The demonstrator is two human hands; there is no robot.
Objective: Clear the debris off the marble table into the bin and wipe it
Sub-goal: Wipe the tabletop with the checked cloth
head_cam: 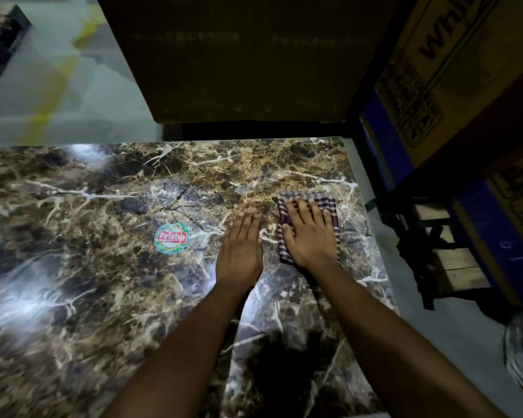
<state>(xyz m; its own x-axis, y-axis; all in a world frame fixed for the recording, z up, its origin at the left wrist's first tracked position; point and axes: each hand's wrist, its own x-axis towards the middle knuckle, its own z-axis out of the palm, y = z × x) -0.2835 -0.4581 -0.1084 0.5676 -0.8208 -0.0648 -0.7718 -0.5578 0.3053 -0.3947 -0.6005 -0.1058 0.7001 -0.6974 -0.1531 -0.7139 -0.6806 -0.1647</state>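
The marble table (103, 206) showed no loose debris, though the dim light could hide crumbs, so wiping seemed underway. The right hand (307, 233) pressed flat on the checked cloth (329, 203) near the right edge; the left hand (240, 245) lay open beside it.

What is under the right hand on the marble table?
A checked cloth lies flat under the right hand, on the marble table. Whether debris lies beneath the cloth cannot be seen.
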